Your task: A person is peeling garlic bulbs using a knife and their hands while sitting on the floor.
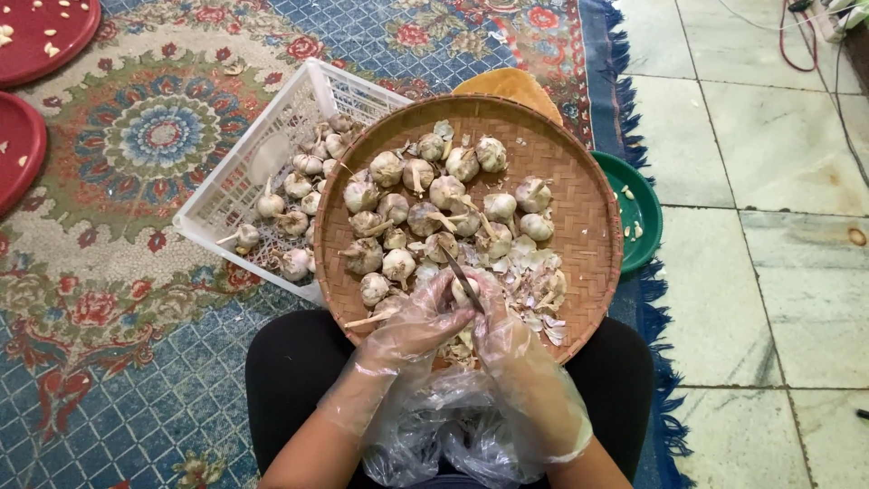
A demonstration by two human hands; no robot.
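Note:
A round woven tray (584, 195) rests on my lap, holding several whole garlic bulbs (425, 213) and a heap of papery peels (534, 276). Both hands wear clear plastic gloves. My left hand (412, 326) grips a garlic bulb (464, 290) at the tray's near edge. My right hand (511, 349) holds a small knife (459, 270) whose blade lies against that bulb. The two hands touch each other over the tray's rim.
A white plastic crate (231, 199) with more garlic sits left of the tray on a patterned rug (136, 299). A green plate (638, 213) with peeled cloves lies right of it. Red trays (41, 36) are at the upper left. Tiled floor (778, 272) spreads to the right.

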